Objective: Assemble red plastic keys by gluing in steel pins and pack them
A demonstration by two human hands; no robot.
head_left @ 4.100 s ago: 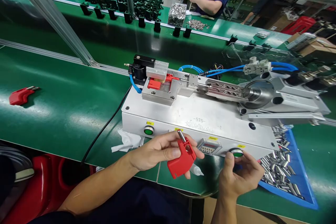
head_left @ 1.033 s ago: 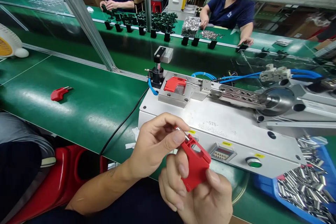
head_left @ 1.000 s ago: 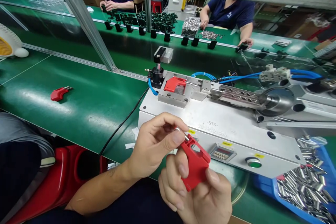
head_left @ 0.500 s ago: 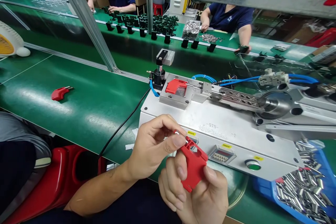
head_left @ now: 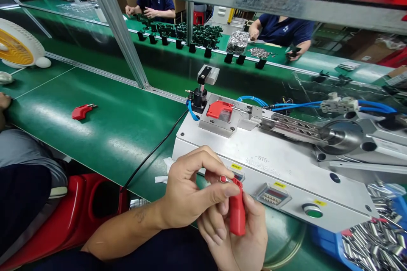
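Low in the middle, both my hands hold one red plastic part [head_left: 237, 214]. My right hand [head_left: 237, 237] grips its body from below, turned edge-on to me. My left hand [head_left: 193, 188] pinches a small metal pin [head_left: 222, 179] at the part's top between thumb and forefinger. Behind them stands a grey press machine [head_left: 273, 156] with another red part [head_left: 218, 109] seated in its fixture.
A finished red part [head_left: 81, 111] lies on the green belt [head_left: 104, 127] to the left. A blue tray of metal pins [head_left: 378, 241] sits lower right. A fan [head_left: 17, 46] stands far left. Two people work at the far belt among black parts [head_left: 193, 36].
The red part has been turned edge-on in my right hand. My left fingers have closed on the pin at its top. The view has shifted slightly left and down.
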